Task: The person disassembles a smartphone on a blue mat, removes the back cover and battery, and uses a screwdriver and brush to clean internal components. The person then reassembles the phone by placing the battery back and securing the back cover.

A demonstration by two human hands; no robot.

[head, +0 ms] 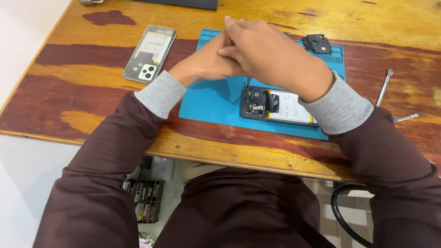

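My left hand (204, 62) and my right hand (271, 55) meet above the blue work mat (211, 103), the right hand laid over the fingers of the left. Whether anything small sits between them is hidden. Below my right wrist, an opened phone (271, 104) lies on the mat with its back removed, showing the white battery and dark circuit board. The phone's back cover (150, 53) rests on the wooden table (82, 82) to the left of the mat.
A small black phone part (318, 44) lies on the mat's far right corner. A metal pry tool (384, 86) and tweezers (408, 117) lie on the table to the right. A dark object edge (183, 3) sits at the table's far side.
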